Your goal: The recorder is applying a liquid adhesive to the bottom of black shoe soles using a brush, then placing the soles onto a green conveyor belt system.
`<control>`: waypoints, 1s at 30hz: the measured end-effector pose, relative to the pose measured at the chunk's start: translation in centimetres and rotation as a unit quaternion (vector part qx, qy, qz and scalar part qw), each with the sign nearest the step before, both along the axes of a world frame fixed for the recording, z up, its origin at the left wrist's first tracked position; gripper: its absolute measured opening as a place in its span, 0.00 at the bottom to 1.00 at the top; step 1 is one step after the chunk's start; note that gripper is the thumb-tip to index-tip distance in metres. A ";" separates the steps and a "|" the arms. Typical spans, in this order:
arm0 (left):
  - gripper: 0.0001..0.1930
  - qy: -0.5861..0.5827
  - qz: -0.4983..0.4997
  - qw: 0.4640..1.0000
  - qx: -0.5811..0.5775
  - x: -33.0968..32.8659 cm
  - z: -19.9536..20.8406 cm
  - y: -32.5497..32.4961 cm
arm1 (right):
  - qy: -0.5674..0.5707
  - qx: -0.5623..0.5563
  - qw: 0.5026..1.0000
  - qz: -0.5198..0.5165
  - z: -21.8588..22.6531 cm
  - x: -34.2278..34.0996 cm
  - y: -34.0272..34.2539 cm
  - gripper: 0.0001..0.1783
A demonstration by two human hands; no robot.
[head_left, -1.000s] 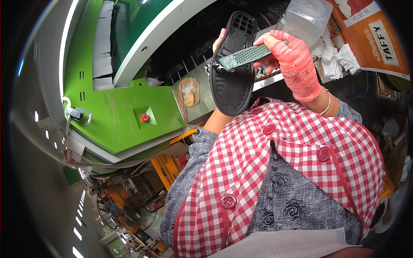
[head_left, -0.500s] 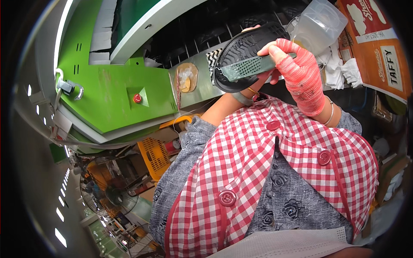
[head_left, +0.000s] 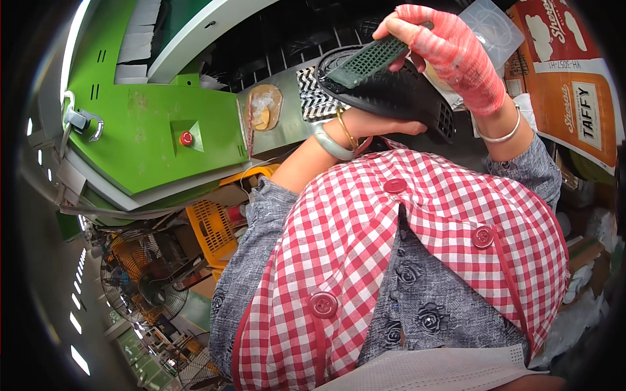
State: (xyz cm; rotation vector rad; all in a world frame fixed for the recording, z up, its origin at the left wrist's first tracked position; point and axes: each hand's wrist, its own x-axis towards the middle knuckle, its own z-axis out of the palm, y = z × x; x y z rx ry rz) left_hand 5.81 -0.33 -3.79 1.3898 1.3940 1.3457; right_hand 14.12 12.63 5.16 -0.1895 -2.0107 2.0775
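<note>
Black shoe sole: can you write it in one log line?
left-hand grip: black shoe sole | right-hand grip: green mesh strip | strip: overlapping sole in view

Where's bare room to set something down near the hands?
Bare metal ledge shows between the clear dish and the zigzag sheet. The green panel is bare between the red button and metal latch, but may slope. Crowded: between left hand and right hand, by black sole and green tool, and right of them, by a clear container and orange box.
</note>
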 end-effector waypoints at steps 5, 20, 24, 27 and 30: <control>0.21 -0.031 -0.074 0.994 -0.075 -0.9 0.5 -0.6 | -0.043 -0.072 0.995 0.049 0.3 -0.2 1.3 0.09; 0.27 -0.186 -0.074 0.974 -0.110 -2.3 -1.3 -0.4 | -0.052 -0.033 0.996 0.067 -1.4 1.0 3.8 0.11; 0.29 -0.177 -0.072 0.979 -0.070 -2.6 -1.9 -0.4 | -0.038 -0.077 0.995 0.054 -2.0 2.0 3.8 0.11; 0.32 -0.182 -0.099 0.975 -0.082 -3.1 -2.4 -0.4 | -0.092 -0.084 0.991 0.041 -1.6 2.8 3.7 0.08; 0.30 -0.174 -0.099 0.979 -0.028 -3.4 -2.6 -0.2 | -0.065 0.174 0.982 0.016 -2.2 3.3 4.4 0.13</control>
